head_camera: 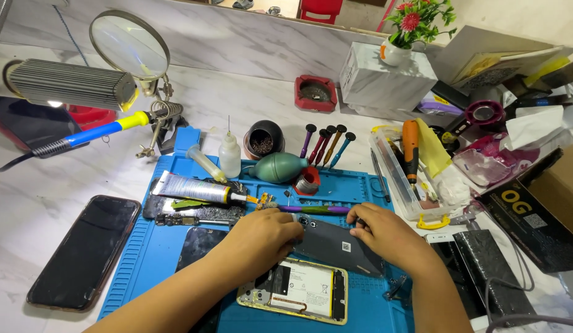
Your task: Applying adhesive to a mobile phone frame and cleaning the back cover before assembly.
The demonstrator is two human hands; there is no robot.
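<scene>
**Phone opened on the blue mat, both hands working on its dark back panel**

Head view: the person is bending over the blue work mat (360, 185), and everything here is placed against it. At the mat's middle the left hand (262, 237) and the right hand (388, 234) are gripping a dark grey back panel (336, 246), fingers curled over its two upper corners; the grip is looking closed on the panel's edges, though the fingertips are tucked out of sight. At the mat's near edge the opened phone body (299, 290) is lying face down with its battery showing, so the cover is already off. A purple-handled tool (314, 209) is lying just beyond the knuckles, and a glue tube (194, 188) is resting toward the mat's left side. Off the mat to the left, a second dark phone (83, 253) is lying untouched.

What remains cannot be judged closely. The left forearm is covering part of the phone body, the panel's top edge is hidden beneath the hands, and the small parts near the glue tube are too fine to identify.
</scene>
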